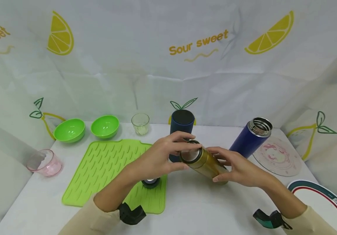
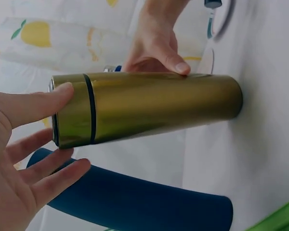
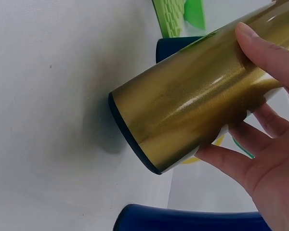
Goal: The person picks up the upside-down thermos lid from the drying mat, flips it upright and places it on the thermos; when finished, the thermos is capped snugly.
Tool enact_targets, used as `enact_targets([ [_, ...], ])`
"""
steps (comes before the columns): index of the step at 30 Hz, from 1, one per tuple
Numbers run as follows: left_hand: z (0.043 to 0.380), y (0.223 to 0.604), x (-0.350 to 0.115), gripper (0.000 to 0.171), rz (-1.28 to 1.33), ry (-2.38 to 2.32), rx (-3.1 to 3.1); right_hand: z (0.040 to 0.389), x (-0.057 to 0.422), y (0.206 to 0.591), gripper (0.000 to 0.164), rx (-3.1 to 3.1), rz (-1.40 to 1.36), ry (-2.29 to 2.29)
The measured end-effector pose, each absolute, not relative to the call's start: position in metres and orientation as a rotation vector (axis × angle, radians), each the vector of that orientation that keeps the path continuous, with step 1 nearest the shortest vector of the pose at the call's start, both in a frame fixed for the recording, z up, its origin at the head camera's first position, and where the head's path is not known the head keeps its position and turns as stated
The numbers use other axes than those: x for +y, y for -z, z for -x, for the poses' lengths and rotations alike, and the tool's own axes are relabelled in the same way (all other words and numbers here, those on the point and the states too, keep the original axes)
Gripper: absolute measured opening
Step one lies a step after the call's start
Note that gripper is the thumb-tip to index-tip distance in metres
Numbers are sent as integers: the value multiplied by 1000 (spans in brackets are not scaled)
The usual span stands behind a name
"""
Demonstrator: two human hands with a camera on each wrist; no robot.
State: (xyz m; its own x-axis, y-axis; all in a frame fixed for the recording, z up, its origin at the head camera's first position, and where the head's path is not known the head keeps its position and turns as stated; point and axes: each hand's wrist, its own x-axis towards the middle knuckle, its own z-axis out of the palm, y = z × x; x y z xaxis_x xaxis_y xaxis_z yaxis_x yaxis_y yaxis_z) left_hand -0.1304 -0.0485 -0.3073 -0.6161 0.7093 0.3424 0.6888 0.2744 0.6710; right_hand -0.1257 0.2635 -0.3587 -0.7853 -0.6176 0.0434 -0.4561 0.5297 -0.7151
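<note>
A gold thermos (image 1: pixel 210 165) with a lid on it leans at the middle of the table. My right hand (image 1: pixel 239 169) grips its lower body, thumb on the near side and fingers behind. At the top, my left hand (image 1: pixel 165 150) holds the lid (image 2: pixel 73 113) between thumb and fingers. The dark band below the lid shows in the left wrist view. Just behind stands a dark blue thermos (image 1: pixel 183 122) with its top covered, partly hidden by my left hand. To the right is an uncapped blue thermos (image 1: pixel 246 142), its steel mouth showing.
A green drying mat (image 1: pixel 103 166) lies to the left, with a dark round lid (image 1: pixel 150 183) on it, partly behind my left arm. Two green bowls (image 1: pixel 69 131), a clear glass (image 1: pixel 140 124) and a pink glass (image 1: pixel 46 164) stand around it. Round mats (image 1: pixel 278 156) lie at right.
</note>
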Motion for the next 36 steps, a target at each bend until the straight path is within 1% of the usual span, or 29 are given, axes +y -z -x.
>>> enact_targets([
  [3,127,311,-55,51,-1295,-1440,2548,125,265,361,81,2556,896,1126],
  [8,129,315,-75,32,-1256,-1738,2723,125,265,366,84,2567,800,1206],
  [11,131,318,-89,28,-1144,-1828,2826,126,263,369,86,2580,732,1268],
  [15,131,329,-104,27,-957,-1802,2877,128,261,375,91,2588,679,1369],
  [24,126,367,-130,35,-755,-1646,2828,146,253,387,101,2533,607,1583],
  [28,125,383,-139,40,-661,-1607,2756,156,251,392,99,2510,601,1661],
  [33,124,404,-144,53,-608,-1520,2658,165,252,396,100,2510,575,1705],
  [36,122,413,-145,68,-594,-1429,2614,168,252,397,102,2507,572,1729],
])
